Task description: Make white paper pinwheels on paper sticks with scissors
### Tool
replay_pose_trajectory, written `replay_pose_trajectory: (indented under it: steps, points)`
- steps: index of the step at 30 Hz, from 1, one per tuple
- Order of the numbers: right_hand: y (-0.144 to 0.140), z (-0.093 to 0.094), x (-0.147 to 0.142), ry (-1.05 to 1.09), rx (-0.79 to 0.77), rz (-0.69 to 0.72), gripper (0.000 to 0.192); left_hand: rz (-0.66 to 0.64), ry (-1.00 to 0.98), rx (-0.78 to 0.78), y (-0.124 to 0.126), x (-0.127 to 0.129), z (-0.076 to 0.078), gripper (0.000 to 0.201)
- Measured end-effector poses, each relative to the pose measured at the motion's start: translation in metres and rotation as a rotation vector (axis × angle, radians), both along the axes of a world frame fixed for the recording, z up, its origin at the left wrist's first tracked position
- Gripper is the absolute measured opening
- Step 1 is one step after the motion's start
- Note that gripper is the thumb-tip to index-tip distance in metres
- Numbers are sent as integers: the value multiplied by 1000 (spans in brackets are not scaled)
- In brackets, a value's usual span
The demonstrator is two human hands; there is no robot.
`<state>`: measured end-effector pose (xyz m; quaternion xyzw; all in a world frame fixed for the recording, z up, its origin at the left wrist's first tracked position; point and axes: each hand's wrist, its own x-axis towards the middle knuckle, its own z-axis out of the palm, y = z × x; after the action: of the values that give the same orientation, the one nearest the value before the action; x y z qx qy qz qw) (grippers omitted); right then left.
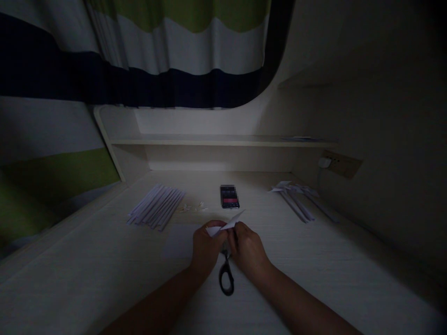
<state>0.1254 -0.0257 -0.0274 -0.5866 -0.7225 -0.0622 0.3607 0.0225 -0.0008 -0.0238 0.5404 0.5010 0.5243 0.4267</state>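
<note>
We have the folded white paper point(233, 221) between our two hands over the worktop point(296, 288), its pointed end jutting up and right; our left hand point(206, 246) pinches its left part and our right hand point(249, 246) pinches its right edge. Just below our hands we see black-handled scissors point(226, 265), partly hidden; beside the left hand, a flat sheet point(177, 242). Beyond lie pale scraps point(192, 207), a phone point(229, 197) and, farther out, paper sticks point(157, 207) at left.
</note>
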Motion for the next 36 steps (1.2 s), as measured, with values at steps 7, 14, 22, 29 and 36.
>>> replay_pose_trajectory:
  steps: [7,14,22,29,36]
  points:
    - [0,2,2,60,33,63,22,14,-23,-7,0,1,2,15]
    - [-2,5,5,186,67,107,20,12,-99,18,9,-3,-2,17]
    - [2,21,29,322,133,110,16,-186,-394,-126,15,-8,-7,24]
    - [16,8,31,594,-62,274,27,-270,-438,-118,14,-6,-11,24]
    - [14,9,27,667,-176,257,21,-246,-478,-149,14,-5,-9,21]
